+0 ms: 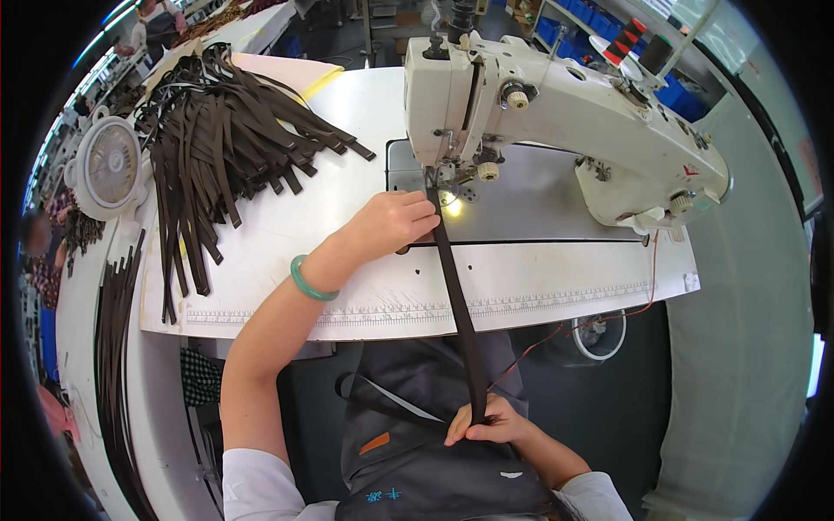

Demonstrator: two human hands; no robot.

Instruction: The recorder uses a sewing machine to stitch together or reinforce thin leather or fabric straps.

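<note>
A long dark strap point(458, 300) runs from under the presser foot of a white sewing machine point(521, 78), over the table's front edge and down to my lap. My left hand point(393, 224), with a green bangle point(311, 280) on its wrist, is closed at the strap's left edge just before the needle area. Its fingertips touch the strap and are partly hidden. Down by my dark apron point(395, 451), my right hand point(491, 422) pinches the strap's lower part between thumb and fingers. A small lamp lights the metal plate point(530, 204) by the needle.
A heap of dark straps point(230, 130) lies at the table's back left, beside a small white fan point(111, 165). More long straps point(117, 347) hang along the left side. A printed ruler point(391, 314) edges the white table. Orange thread point(651, 278) trails at right.
</note>
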